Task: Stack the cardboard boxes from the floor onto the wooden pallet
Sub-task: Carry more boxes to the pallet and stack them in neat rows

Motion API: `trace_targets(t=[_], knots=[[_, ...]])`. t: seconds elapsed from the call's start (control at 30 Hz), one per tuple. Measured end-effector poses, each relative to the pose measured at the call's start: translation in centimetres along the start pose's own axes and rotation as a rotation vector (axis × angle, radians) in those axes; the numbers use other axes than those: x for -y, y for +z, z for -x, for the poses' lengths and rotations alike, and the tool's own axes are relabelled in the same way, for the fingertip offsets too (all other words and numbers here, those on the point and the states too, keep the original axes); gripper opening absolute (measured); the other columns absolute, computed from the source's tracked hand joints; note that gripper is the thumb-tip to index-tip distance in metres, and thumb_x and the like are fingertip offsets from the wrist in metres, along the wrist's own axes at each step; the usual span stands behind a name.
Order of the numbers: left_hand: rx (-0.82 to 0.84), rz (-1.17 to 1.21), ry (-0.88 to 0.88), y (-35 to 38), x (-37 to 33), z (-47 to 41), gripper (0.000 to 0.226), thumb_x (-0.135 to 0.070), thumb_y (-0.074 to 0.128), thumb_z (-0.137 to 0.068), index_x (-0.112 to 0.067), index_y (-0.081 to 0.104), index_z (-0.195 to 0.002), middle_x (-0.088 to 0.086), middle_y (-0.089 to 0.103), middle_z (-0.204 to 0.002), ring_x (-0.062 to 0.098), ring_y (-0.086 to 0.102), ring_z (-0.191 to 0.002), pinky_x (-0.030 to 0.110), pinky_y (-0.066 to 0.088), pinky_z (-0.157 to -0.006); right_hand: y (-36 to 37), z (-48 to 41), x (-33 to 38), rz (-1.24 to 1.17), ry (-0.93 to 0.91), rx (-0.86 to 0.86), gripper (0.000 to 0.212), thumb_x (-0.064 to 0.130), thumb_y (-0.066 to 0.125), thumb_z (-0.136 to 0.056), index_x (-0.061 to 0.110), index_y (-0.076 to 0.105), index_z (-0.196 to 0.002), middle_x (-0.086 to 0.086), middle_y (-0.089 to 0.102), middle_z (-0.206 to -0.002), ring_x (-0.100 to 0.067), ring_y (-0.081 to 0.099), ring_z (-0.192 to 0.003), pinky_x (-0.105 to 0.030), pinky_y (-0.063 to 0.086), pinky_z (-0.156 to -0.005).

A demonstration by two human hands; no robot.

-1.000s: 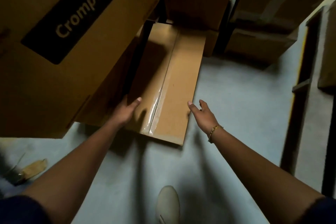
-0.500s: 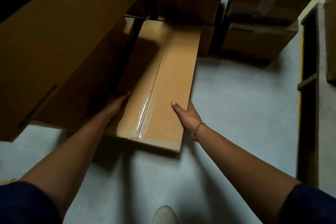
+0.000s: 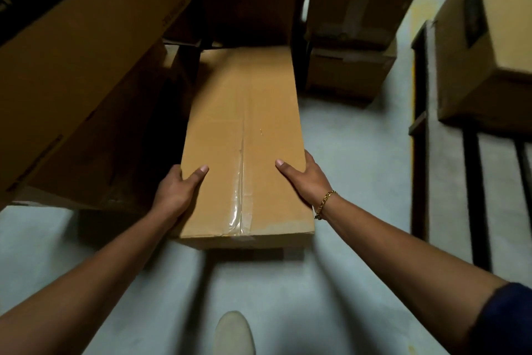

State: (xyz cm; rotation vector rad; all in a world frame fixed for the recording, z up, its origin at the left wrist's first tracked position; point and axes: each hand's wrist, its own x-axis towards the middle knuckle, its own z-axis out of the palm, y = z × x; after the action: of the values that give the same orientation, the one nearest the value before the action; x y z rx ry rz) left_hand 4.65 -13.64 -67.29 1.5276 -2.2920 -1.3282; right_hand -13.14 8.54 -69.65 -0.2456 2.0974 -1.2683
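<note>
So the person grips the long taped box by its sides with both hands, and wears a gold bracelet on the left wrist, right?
Not quite. The head view shows the gold bracelet on the wrist of the right hand, not the left hand. The rest holds: both hands grip the long taped box by its sides.

Dark blue sleeve, gold chain bracelet on right wrist, pale shoe.

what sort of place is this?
Probably a storeroom or warehouse: stacked cardboard boxes, pale floor, a likely wooden pallet at right. Left hand and right hand grip a taped box.
</note>
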Motion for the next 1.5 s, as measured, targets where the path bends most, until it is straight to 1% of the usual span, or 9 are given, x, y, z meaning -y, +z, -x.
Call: trace_targets(t=[0.13, 0.27, 0.4, 0.5, 0.9, 1.03, 1.1, 1.23, 1.5], knots=[[-0.001, 0.017, 0.039, 2.8, -2.5, 4.9, 0.055, -0.057, 0.059, -0.098, -0.013, 0.055, -0.130, 0.002, 0.062, -0.113, 0.026, 0.059, -0.100, 0.040, 0.045, -0.084, -5.5, 3.4, -0.3, 0.034, -0.023, -0.031, 0.098, 0.083, 0.066, -0.070, 0.034, 0.042, -0.151, 0.009, 0.062, -0.140, -0.019, 0.061, -0.125, -0.046, 0.050, -0.107], [0.038, 0.089, 0.060, 5.1, -5.1, 8.7, 0.055, -0.058, 0.060, -0.097, -0.016, 0.054, -0.131, 0.003, 0.066, -0.116, 0.029, 0.064, -0.105, 0.046, 0.051, -0.090, -10.6, 6.4, -0.9, 0.024, -0.073, -0.054, 0.067, 0.063, 0.071, -0.086, 0.034, 0.051, -0.143, 0.010, 0.067, -0.130, -0.015, 0.066, -0.116, -0.040, 0.052, -0.103], [0.066, 0.111, 0.101, 8.3, -7.2, 12.7, 0.047, -0.060, 0.061, -0.096, -0.025, 0.055, -0.126, 0.002, 0.067, -0.115, 0.028, 0.065, -0.104, 0.051, 0.054, -0.094, -15.9, 9.4, -2.3, 0.006, -0.096, -0.103, 0.051, 0.057, 0.074, -0.087, 0.040, 0.055, -0.132, 0.015, 0.070, -0.122, -0.009, 0.068, -0.111, -0.036, 0.053, -0.103], [0.090, 0.093, 0.122, 10.9, -8.8, 15.3, 0.056, -0.069, 0.059, -0.092, -0.025, 0.056, -0.126, 0.001, 0.069, -0.114, 0.028, 0.067, -0.102, 0.055, 0.055, -0.094, -19.7, 11.8, -3.9, 0.002, -0.098, -0.146, 0.049, 0.059, 0.074, -0.086, 0.046, 0.053, -0.128, 0.018, 0.069, -0.123, -0.006, 0.067, -0.112, -0.036, 0.052, -0.104], [0.266, 0.217, 0.204, 20.7, -12.6, 26.9, 0.045, -0.049, 0.061, -0.099, -0.020, 0.058, -0.134, -0.002, 0.069, -0.118, 0.019, 0.065, -0.101, 0.039, 0.050, -0.089, -31.5, 22.8, -11.5, -0.028, -0.017, -0.308, 0.064, 0.057, 0.073, -0.086, 0.038, 0.051, -0.143, 0.018, 0.070, -0.122, 0.000, 0.067, -0.108, -0.031, 0.054, -0.098], [0.317, 0.220, 0.187, 23.3, -12.7, 29.7, 0.040, -0.047, 0.062, -0.099, -0.022, 0.059, -0.131, -0.009, 0.068, -0.113, 0.006, 0.063, -0.096, 0.034, 0.046, -0.084, -33.3, 25.8, -14.5, -0.058, 0.038, -0.350, 0.051, 0.049, 0.073, -0.089, 0.040, 0.052, -0.134, 0.030, 0.065, -0.114, 0.015, 0.064, -0.096, -0.006, 0.049, -0.078], [0.336, 0.204, 0.193, 24.4, -12.7, 30.8, 0.040, -0.048, 0.062, -0.099, -0.023, 0.059, -0.130, -0.009, 0.069, -0.113, 0.004, 0.063, -0.095, 0.034, 0.046, -0.083, -34.1, 26.9, -15.8, -0.062, 0.067, -0.368, 0.047, 0.048, 0.073, -0.089, 0.046, 0.046, -0.128, 0.037, 0.059, -0.109, 0.021, 0.058, -0.096, 0.000, 0.043, -0.073], [0.374, 0.170, 0.207, 26.8, -13.1, 32.8, 0.042, -0.047, 0.062, -0.099, -0.022, 0.058, -0.132, -0.005, 0.068, -0.116, 0.015, 0.064, -0.097, 0.034, 0.045, -0.085, -35.6, 28.9, -18.7, -0.079, 0.101, -0.413, 0.061, 0.053, 0.072, -0.087, 0.039, 0.048, -0.141, 0.025, 0.065, -0.120, 0.010, 0.061, -0.107, -0.013, 0.047, -0.084], [0.394, 0.114, 0.232, 30.7, -14.2, 35.6, 0.042, -0.047, 0.062, -0.099, -0.023, 0.058, -0.133, -0.004, 0.068, -0.119, 0.024, 0.064, -0.106, 0.037, 0.048, -0.089, -38.3, 31.2, -22.4, -0.176, 0.160, -0.446, 0.049, 0.043, 0.071, -0.091, 0.035, 0.053, -0.136, 0.018, 0.068, -0.121, 0.006, 0.065, -0.106, -0.025, 0.052, -0.096]])
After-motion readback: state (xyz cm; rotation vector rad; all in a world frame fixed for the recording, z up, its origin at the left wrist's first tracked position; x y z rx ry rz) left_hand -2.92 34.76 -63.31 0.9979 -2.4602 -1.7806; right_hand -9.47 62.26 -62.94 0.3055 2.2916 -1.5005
